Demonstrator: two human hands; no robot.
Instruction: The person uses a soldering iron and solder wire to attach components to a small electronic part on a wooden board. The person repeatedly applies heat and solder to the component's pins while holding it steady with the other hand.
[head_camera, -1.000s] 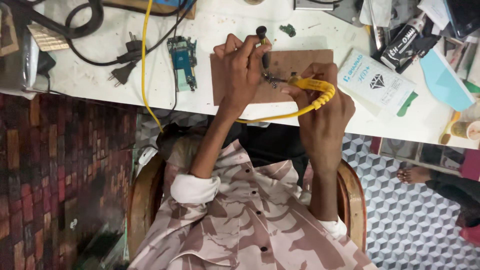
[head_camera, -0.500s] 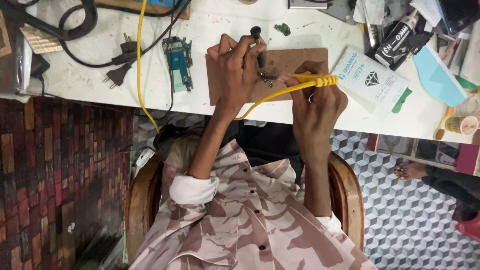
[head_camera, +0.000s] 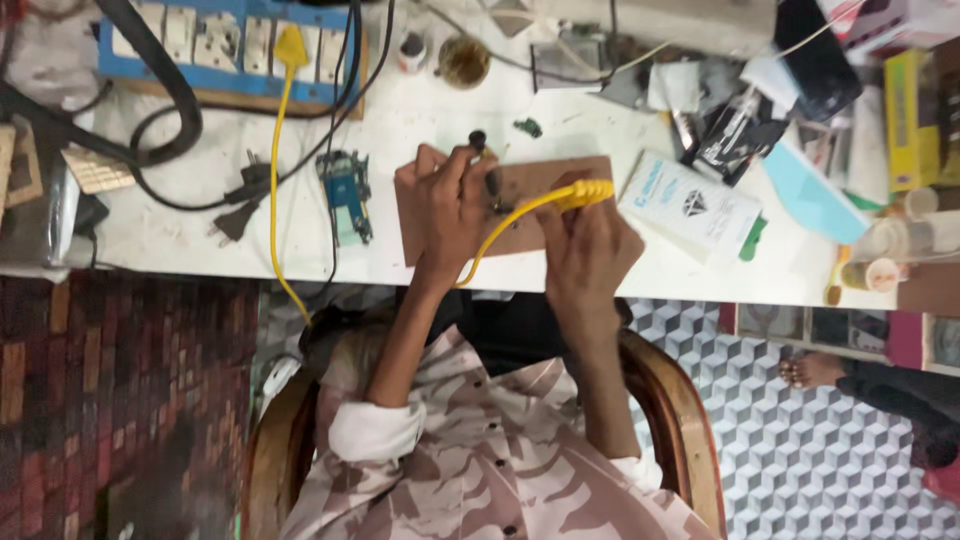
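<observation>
My left hand rests on a brown board on the white table and pinches a small dark part at the board's top edge. My right hand is closed around a yellow-handled soldering tool, its tip pointing left toward the dark part beside my left fingers. The tool's yellow cord loops under my left wrist and runs up to a blue power strip.
A small blue circuit board and a black plug lie left of the brown board. A white box, black packets and clutter fill the right side. Another person's foot shows on the patterned floor at the right.
The view has shifted so the table sits lower in the picture and the power strip has come into sight. Both hands keep their grips over the brown board.
</observation>
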